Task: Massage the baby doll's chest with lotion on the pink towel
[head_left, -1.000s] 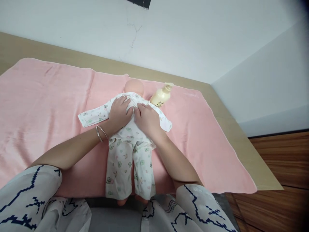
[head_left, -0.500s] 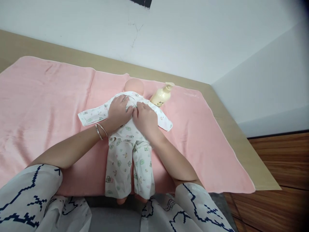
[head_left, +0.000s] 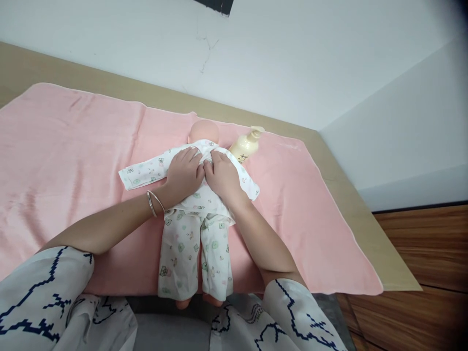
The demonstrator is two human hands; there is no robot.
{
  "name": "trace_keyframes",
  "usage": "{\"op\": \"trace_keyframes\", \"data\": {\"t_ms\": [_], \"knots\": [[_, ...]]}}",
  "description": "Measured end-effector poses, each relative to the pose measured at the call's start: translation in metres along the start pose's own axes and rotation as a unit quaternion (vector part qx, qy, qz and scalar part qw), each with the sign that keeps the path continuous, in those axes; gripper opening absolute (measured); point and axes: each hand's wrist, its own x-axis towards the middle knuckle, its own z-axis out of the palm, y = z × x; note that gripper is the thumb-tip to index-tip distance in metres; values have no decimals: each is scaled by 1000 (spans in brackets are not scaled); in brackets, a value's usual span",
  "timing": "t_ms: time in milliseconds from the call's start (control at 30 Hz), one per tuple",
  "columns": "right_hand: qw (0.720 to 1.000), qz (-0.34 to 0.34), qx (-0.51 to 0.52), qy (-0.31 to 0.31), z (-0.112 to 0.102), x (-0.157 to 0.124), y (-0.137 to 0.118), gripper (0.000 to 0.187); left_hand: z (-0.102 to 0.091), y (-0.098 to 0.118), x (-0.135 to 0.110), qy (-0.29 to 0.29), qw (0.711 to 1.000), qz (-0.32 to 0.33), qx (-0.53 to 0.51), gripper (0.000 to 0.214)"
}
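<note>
A baby doll [head_left: 204, 131] lies on its back on a pink towel [head_left: 73, 146], head away from me, dressed in a white printed shirt and trousers [head_left: 179, 253]. My left hand [head_left: 184, 171] and my right hand [head_left: 224, 176] rest side by side on the doll's chest. Their thumbs and fingertips are pressed together on the shirt front just below the collar. What the fingertips hold under the cloth is hidden. Both empty shirt sleeves lie spread out to either side. Two thin bangles [head_left: 155, 202] circle my left wrist.
A cream pump bottle [head_left: 245, 145] lies on the towel just right of the doll's head, close to my right hand. The towel covers a beige table [head_left: 365, 214] against a white wall. Wooden floor shows at the right. The doll's feet hang over the near edge.
Both hands have crept a little up the doll's chest toward the collar and stay pinched together on the shirt. The doll and bottle have not moved.
</note>
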Motion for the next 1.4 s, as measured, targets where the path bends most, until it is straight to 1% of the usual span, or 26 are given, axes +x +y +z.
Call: {"op": "trace_keyframes", "data": {"t_ms": [133, 233, 333, 433, 533, 633, 767, 867, 967, 1100, 1200, 1267, 1333, 1400], "knots": [[998, 19, -52, 5, -10, -13, -15, 26, -3, -13, 15, -45, 998, -43, 18, 36], [998, 13, -61, 6, -14, -21, -23, 26, -3, -20, 22, -63, 997, -46, 15, 35], [999, 13, -46, 5, -12, -19, -21, 27, -3, -17, 19, -54, 998, -21, 25, 35], [1000, 20, -23, 3, -7, -9, -9, 28, -4, -3, 7, -36, 998, 9, 46, 37], [1000, 5, 1, 8, -3, 1, 4, 27, -7, 13, -5, -31, 998, 23, 54, 41], [1000, -5, 17, 10, 0, 4, 9, 29, -12, 19, -8, -38, 998, 26, 47, 41], [1000, -7, 21, 16, 5, 1, 7, 42, -10, 9, 1, -45, 998, 0, 32, 39], [999, 2, 30, 17, 6, -1, 4, 46, -2, -2, 4, -38, 999, -19, 18, 47], [999, 7, 39, 9, 6, -1, 3, 49, 6, -7, 0, -24, 999, -25, 7, 50], [998, 11, 55, -10, 6, 2, 8, 53, 4, -3, -6, -9, 1000, -2, 17, 47], [997, -16, 61, -38, 6, 6, 16, 56, -2, 2, -8, -2, 999, 35, 10, 41], [996, -27, 62, -57, 6, 8, 18, 57, -3, 3, -7, 6, 999, 47, -4, 38], [996, -14, 56, -65, 4, 6, 14, 56, -1, -1, -5, 16, 999, 39, -4, 36], [998, 9, 34, -60, 3, 0, 3, 56, 3, -9, 0, 17, 1000, 18, 5, 37]]}}
